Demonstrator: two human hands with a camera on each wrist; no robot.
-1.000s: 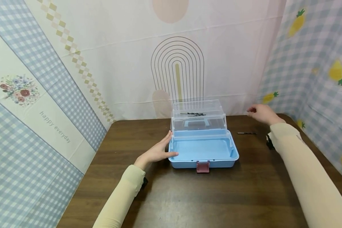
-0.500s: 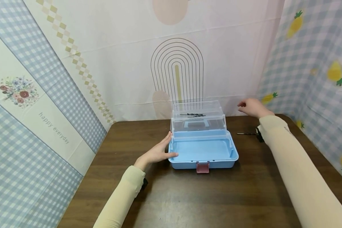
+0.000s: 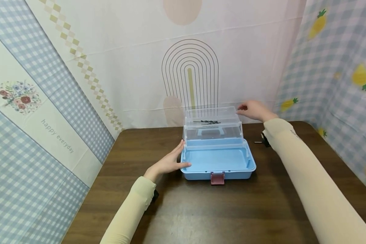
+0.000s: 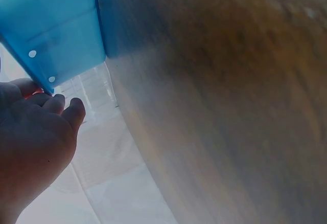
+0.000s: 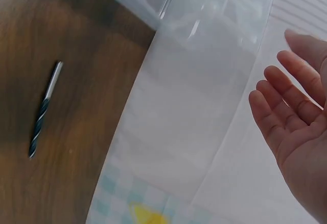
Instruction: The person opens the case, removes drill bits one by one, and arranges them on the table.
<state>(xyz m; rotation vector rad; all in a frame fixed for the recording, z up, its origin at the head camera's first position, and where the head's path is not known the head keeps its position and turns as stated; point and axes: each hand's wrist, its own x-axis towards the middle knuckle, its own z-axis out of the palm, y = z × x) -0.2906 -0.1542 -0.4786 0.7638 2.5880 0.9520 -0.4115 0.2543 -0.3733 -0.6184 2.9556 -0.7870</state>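
A light blue toolbox (image 3: 218,161) stands on the table with its clear plastic trays (image 3: 228,133) raised in tiers behind. My left hand (image 3: 167,162) holds its left side, thumb over the rim and fingers along the outer wall. Through the left wrist view, the fingers (image 4: 74,112) meet the blue edge. Several dark drill bits (image 3: 211,122) lie in the upper tray. Beside that tray's right end, my right hand (image 3: 253,110) is in the air with loosely bent fingers, holding nothing. One drill bit (image 5: 45,111) lies on the table; in the head view the right wrist partly covers it.
The brown wooden table (image 3: 183,210) reaches back to a white cloth (image 3: 250,61) hung behind the toolbox. Checked cloths hang at both sides. A mauve latch (image 3: 217,178) hangs at the toolbox's front.
My right hand has moved left, from above the table's right part to the trays' right end. Its wrist now covers part of the loose drill bit. The left hand has stayed in place.
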